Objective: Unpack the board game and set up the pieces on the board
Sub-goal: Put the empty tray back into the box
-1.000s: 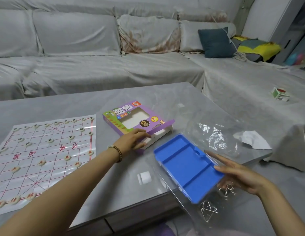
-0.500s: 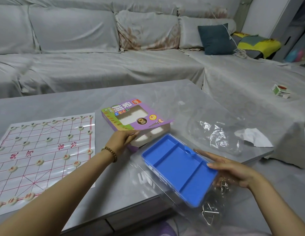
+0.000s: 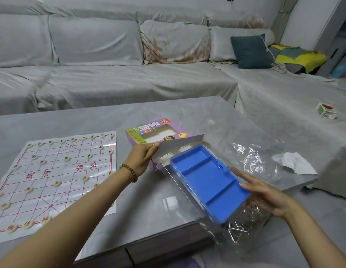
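Left hand: the left hand pinches the white flap of the purple cardboard game box, its grip pressed together on the flap edge; judged to be holding the box mouth open.
Right hand: the right hand lies flat, fingers spread, against the far long edge of the blue plastic compartment tray; a steadying or pushing contact, not a closed hold.
Tray: empty, three compartments showing, one end at the box mouth and the other past the bench edge (whether it is going in or coming out cannot be told).
Wrapping: crumpled clear plastic film lies under and around the tray; thin metal wire loops sit beneath it near the bench edge.
Board: the white paper grid sheet with red lines lies flat on the left, well apart from the box.
Pieces: round cream discs stand on the line crossings, rows filled on both sides.
Progress: setup appears largely done; packaging is what remains in hand.
Risk: the overhanging tray could tip off.
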Motion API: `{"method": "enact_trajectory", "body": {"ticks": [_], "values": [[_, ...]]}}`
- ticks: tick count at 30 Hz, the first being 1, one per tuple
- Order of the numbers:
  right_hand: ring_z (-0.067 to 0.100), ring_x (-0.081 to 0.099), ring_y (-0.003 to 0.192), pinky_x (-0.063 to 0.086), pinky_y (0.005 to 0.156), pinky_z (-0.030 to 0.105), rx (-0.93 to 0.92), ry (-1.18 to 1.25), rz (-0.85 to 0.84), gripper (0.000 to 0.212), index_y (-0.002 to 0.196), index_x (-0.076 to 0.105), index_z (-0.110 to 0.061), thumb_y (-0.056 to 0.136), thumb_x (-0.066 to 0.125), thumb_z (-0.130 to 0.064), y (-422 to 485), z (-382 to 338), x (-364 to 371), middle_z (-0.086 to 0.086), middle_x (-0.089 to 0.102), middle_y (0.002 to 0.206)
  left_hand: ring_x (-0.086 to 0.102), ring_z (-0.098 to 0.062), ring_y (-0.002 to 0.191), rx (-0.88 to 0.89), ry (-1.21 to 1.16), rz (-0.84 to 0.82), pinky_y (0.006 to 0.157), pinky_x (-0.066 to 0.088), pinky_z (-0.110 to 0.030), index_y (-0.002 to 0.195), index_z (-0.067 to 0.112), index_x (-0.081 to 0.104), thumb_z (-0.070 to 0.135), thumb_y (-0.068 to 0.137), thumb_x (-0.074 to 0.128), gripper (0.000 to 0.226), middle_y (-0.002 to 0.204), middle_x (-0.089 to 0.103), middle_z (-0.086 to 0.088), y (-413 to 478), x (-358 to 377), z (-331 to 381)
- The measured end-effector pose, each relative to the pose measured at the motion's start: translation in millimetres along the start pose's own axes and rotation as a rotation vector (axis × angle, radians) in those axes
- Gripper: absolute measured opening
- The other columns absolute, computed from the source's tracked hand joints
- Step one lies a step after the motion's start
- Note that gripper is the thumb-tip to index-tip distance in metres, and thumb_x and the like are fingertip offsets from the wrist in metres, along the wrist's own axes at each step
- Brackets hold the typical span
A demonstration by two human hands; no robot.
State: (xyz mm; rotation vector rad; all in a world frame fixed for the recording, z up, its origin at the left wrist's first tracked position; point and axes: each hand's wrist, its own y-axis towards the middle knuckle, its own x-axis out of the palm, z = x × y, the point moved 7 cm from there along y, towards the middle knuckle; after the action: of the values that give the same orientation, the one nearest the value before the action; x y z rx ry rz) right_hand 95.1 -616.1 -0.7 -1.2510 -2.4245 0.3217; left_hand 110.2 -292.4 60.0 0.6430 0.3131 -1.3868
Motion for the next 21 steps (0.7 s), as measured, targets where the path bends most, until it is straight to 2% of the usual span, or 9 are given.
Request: {"method": "enact_trajectory", "body": {"ticks": [2, 5, 7, 9, 12, 14, 17, 19, 21], "values": [[0.025, 0.066, 0.076, 0.053, 0.049, 0.028, -0.022, 0.004, 0.016, 0.090, 0.132, 0.053, -0.032, 0.050, 0.090, -0.035, -3, -1, 0, 0.005, 0.061, 0.128, 0.050, -0.017, 0.073, -0.001, -0.024, 0.019, 0.061, 0.038, -0.007, 0.071, 0.013, 0.059, 0.023, 0.098, 0.041, 0.034, 0.085, 0.060, -0.006, -1, -1, 4], [0.024, 0.066, 0.083, 0.054, 0.049, 0.029, -0.040, -0.002, 0.036, 0.093, 0.132, 0.053, -0.030, 0.048, 0.091, -0.037, -5, -2, -1, 0.002, 0.060, 0.130, 0.054, -0.022, 0.084, -0.018, -0.053, -0.002, 0.077, 0.044, -0.028, 0.077, 0.009, 0.062, 0.033, 0.098, 0.040, 0.039, 0.094, 0.064, -0.010, 3, 1, 1], [0.030, 0.061, 0.093, 0.054, 0.050, 0.029, -0.044, -0.024, 0.043, 0.091, 0.132, 0.053, -0.032, 0.049, 0.090, -0.038, -7, -2, -1, 0.001, 0.059, 0.132, 0.049, -0.018, 0.078, -0.026, -0.071, -0.001, 0.076, 0.044, -0.035, 0.071, -0.004, 0.058, 0.056, 0.090, 0.038, 0.066, 0.086, 0.060, -0.008, 4, 0, -2], [0.034, 0.055, 0.099, 0.054, 0.052, 0.030, -0.048, -0.025, 0.055, 0.084, 0.128, 0.057, -0.035, 0.051, 0.089, -0.038, -8, -2, -2, 0.001, 0.059, 0.132, 0.044, -0.014, 0.075, -0.029, -0.107, 0.014, 0.073, 0.040, -0.031, 0.073, -0.011, 0.058, 0.066, 0.084, 0.035, 0.082, 0.081, 0.055, -0.005, 6, -1, -2], [0.036, 0.054, 0.104, 0.054, 0.058, 0.033, -0.052, -0.024, 0.070, 0.079, 0.125, 0.059, -0.038, 0.052, 0.088, -0.038, -11, -1, -7, -0.003, 0.057, 0.134, 0.043, -0.011, 0.064, -0.038, -0.124, 0.020, 0.062, 0.037, -0.024, 0.062, -0.006, 0.050, 0.044, 0.096, 0.037, 0.061, 0.070, 0.051, -0.008, 8, -2, 1], [0.036, 0.060, 0.092, 0.055, 0.058, 0.033, -0.055, -0.032, 0.083, 0.080, 0.125, 0.058, -0.038, 0.051, 0.088, -0.038, -12, 0, -10, -0.004, 0.058, 0.133, 0.040, -0.012, 0.058, -0.024, -0.092, 0.012, 0.056, 0.034, -0.021, 0.057, 0.005, 0.045, 0.034, 0.098, 0.036, 0.051, 0.065, 0.048, -0.008, 8, -2, 4], [0.030, 0.065, 0.062, 0.056, 0.054, 0.031, -0.077, -0.046, 0.140, 0.080, 0.129, 0.053, -0.035, 0.055, 0.084, -0.032, -11, 2, -16, 0.001, 0.066, 0.122, 0.038, -0.017, 0.062, 0.004, -0.041, -0.027, 0.060, 0.035, -0.031, 0.056, 0.008, 0.042, 0.046, 0.096, 0.035, 0.056, 0.067, 0.048, -0.010, 7, 2, 4], [0.030, 0.066, 0.062, 0.057, 0.056, 0.031, -0.084, -0.051, 0.152, 0.081, 0.130, 0.051, -0.035, 0.058, 0.087, -0.031, -8, 3, -14, 0.001, 0.068, 0.117, 0.039, -0.018, 0.063, 0.016, -0.028, -0.037, 0.062, 0.034, -0.032, 0.055, 0.014, 0.041, 0.045, 0.096, 0.035, 0.052, 0.067, 0.049, -0.014, 5, 6, 3], [0.030, 0.067, 0.063, 0.057, 0.057, 0.031, -0.090, -0.070, 0.135, 0.093, 0.128, 0.052, -0.036, 0.045, 0.091, -0.040, -5, 2, -9, 0.000, 0.069, 0.116, 0.041, -0.021, 0.065, 0.014, -0.039, -0.012, 0.063, 0.036, -0.033, 0.055, 0.017, 0.043, 0.041, 0.097, 0.036, 0.049, 0.069, 0.053, -0.019, 4, 10, 4]]}}
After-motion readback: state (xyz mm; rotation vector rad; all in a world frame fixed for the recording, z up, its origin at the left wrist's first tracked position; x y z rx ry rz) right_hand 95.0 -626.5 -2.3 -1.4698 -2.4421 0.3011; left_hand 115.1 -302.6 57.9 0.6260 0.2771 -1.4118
